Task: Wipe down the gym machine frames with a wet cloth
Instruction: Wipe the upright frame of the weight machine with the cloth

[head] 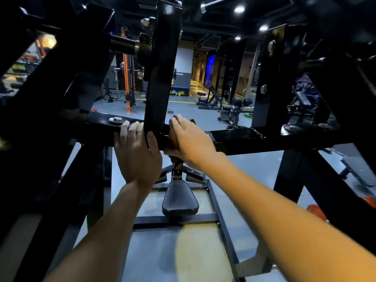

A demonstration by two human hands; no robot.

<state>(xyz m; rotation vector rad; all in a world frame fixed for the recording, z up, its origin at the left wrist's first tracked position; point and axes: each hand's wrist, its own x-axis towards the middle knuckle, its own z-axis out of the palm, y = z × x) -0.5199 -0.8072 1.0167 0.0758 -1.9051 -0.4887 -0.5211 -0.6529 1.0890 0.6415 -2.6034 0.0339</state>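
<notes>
Across the middle of my view runs the glossy black square-tube steel crossbar (264, 139) of the gym machine, with a tall black upright post (162, 68) rising from it between my two hands. My left hand (136, 151) grips the crossbar just left of the post, fingers curled over its top edge and thumb lying up against the post's near face. My right hand (189, 139) lies just right of the post, fingers fairly straight, pressing a brownish crumpled cloth (173, 139) against the bar; the cloth sits under the palm, showing at the fingertips and at the near edge of the bar. It is motion-blurred, so I may be misjudging its colour. On the bar's top face left of my left hand sits a round flat metal bolt with washer (116, 120). Below the crossbar, a black padded triangular vinyl seat (180, 198) rests on the machine's flat base frame (215, 206), over smooth grey floor.
</notes>
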